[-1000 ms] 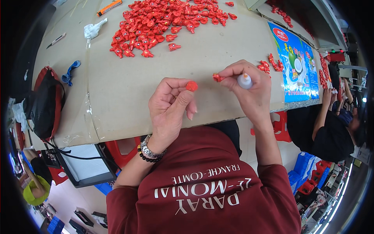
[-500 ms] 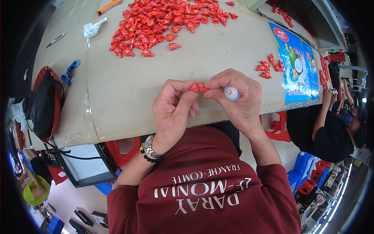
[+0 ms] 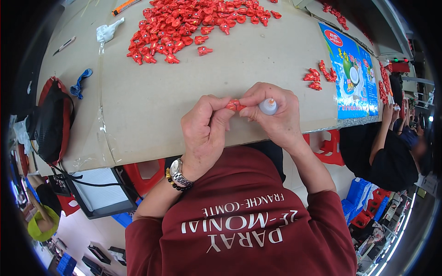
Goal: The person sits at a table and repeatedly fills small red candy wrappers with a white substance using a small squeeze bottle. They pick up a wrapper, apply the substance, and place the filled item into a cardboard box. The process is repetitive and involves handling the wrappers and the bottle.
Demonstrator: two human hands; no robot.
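Over the near part of the table, both my hands pinch one small red plastic piece [image 3: 235,105] between thumbs and fingers. My left hand [image 3: 205,126] is closed on its left end, and a watch and a beaded bracelet sit on that wrist. My right hand [image 3: 275,112] grips the other end. The same hand keeps a small translucent white bottle [image 3: 268,106] with an orange-tinted tip tucked in its palm. A large heap of similar red pieces [image 3: 177,27] lies beyond my hands. Several more red pieces [image 3: 315,78] lie in a small cluster to the right.
A white crumpled wad [image 3: 109,31], an orange box cutter [image 3: 124,7], a pen-like tool [image 3: 64,45] and a blue strip [image 3: 81,83] lie at left, near a black-and-red bag [image 3: 55,122]. A blue printed sheet [image 3: 353,76] covers the right end. Another person's arm [image 3: 381,133] shows beyond it.
Both hands still hold the red piece together. My right hand has shifted slightly left and turned, so the bottle's tip now points more upward.
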